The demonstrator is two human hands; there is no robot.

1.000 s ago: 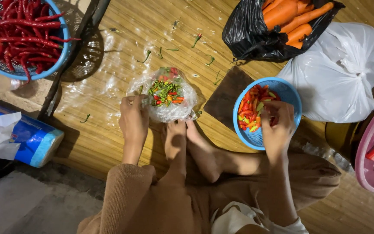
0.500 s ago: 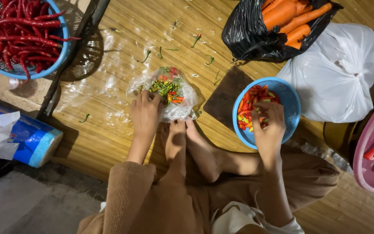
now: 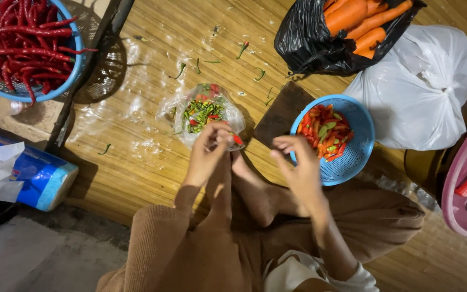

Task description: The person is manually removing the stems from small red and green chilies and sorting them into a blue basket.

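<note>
Setting: probably a home floor used for kitchen prep. Woven bamboo mat (image 3: 152,157) underfoot; blue baskets of red chillies (image 3: 25,46) far left; black bag of carrots (image 3: 347,27) far right; person seated barefoot.

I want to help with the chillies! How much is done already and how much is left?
Done: chilli stems fill the clear plastic bag, and stemmed chillies lie in the small blue basket. In hand: the left hand pinches a red chilli; the right hand looks empty beside the basket. Left: a big blue basket of long red chillies, stems on.
</note>
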